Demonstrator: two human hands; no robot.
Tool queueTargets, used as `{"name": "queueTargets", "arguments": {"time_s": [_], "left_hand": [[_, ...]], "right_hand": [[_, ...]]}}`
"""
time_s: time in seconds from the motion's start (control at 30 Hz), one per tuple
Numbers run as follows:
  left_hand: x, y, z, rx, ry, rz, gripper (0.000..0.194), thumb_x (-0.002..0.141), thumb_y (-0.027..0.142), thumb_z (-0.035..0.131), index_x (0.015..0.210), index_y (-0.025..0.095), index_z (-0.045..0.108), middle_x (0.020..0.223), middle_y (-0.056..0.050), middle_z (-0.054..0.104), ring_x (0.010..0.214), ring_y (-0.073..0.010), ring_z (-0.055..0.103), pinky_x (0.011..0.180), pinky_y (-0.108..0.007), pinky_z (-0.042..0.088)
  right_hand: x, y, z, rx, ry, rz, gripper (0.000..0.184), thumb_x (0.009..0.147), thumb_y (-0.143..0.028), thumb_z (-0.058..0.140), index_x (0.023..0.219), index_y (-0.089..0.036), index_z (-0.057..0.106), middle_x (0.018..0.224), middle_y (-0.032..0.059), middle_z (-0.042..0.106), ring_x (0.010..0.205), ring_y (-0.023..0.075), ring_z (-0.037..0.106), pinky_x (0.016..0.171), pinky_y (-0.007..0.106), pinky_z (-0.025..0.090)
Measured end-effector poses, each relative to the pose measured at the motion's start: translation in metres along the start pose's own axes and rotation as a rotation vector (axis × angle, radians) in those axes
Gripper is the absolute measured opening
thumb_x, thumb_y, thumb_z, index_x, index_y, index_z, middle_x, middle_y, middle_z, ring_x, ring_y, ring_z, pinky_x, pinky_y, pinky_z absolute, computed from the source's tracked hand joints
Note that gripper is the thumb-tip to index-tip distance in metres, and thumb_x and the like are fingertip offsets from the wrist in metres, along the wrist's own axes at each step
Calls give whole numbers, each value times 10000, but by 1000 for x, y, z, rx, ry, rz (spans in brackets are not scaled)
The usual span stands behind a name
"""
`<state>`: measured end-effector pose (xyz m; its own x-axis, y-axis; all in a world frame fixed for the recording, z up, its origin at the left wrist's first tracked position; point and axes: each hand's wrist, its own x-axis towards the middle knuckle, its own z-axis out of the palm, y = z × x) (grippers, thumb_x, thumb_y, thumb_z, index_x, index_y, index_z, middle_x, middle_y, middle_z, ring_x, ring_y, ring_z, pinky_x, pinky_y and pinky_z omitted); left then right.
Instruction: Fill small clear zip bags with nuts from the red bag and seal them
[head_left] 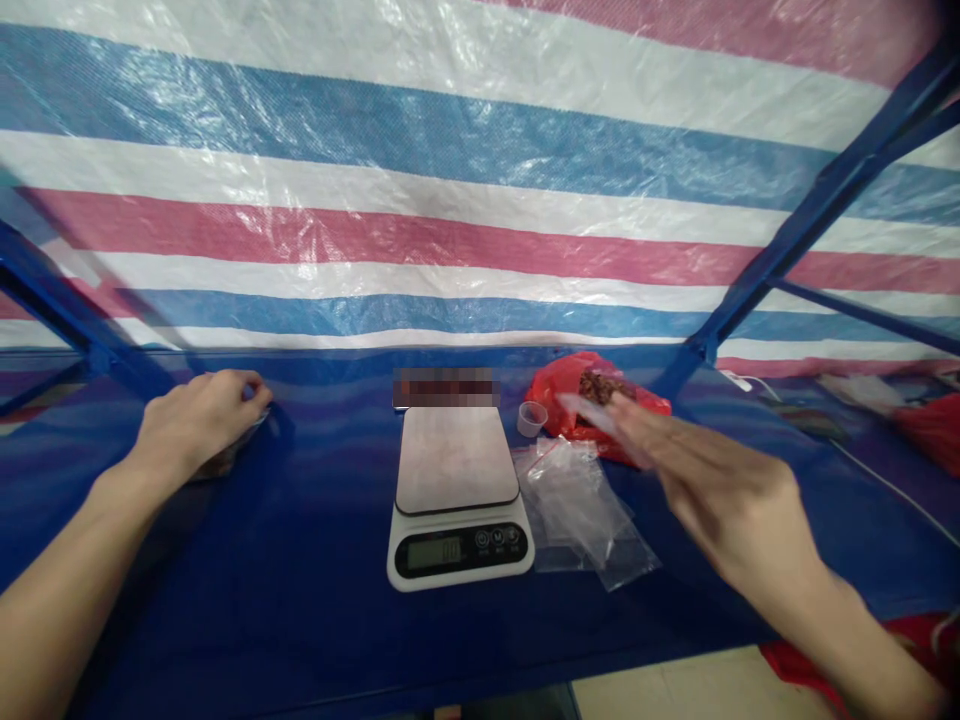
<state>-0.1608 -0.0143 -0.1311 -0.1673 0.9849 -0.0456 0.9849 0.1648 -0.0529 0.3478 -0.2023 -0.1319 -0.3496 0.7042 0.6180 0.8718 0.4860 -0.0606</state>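
Note:
At the left, my left hand [199,415] rests on the blue surface with its fingers curled over a small plastic bag with brown contents [217,464], mostly hidden beneath it. My right hand [712,480] is closed on a thin, translucent whitish plastic piece [589,410], blurred by motion. It points toward an open red plastic bag [555,385] that holds brown, dried-looking bits [600,386]. Beside that bag stands a small clear cup [532,420]. Several clear zip bags [577,510] lie flat between the white digital scale [461,535] and my right hand.
The scale's plate [457,460] bears nothing, and its display seems to show zero. A pixelated dark object [446,388] lies behind it. Blue metal struts [795,230] rise at both sides, before a striped tarp [450,230]. A white cable [892,490] crosses the right.

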Motion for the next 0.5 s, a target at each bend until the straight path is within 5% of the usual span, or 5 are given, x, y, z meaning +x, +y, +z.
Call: {"name": "queueTargets", "arguments": {"time_s": [0.1,0.3,0.4,0.5], "left_hand": [[0,-2,0,29,2,-5,607,979,590,308,1294,258,708,1237,-191,758,1181,-456,703,923,-511,557],[-3,-1,-2,28,-15,-19,629,986,596,278,1320,259,692,1238,-205,743,1195,-473,692,924,-526,552],[-2,-3,-1,23,-21,-24,632,983,605,285,1313,253,693,1255,-221,733,1193,-484,688,924,-539,550],[6,-12,2,8,-40,-3,635,973,628,308,1327,259,686,1294,-228,721,1206,-491,680,934,-562,542]], "right_hand": [[-28,-24,11,2,-208,-123,853,960,-52,458,1703,-414,249,1623,2,508,1396,324,618,1111,537,607],[-41,-34,17,102,-493,-116,952,901,17,415,1727,-337,102,1716,23,330,1500,287,499,1180,471,542],[-35,-28,14,170,-616,-92,848,1011,-111,465,1726,-352,77,1755,16,231,1579,281,355,1262,491,418],[-28,-21,16,205,-693,-62,884,1040,-425,615,1725,-346,62,1777,51,161,1619,336,231,1288,567,332]]}}
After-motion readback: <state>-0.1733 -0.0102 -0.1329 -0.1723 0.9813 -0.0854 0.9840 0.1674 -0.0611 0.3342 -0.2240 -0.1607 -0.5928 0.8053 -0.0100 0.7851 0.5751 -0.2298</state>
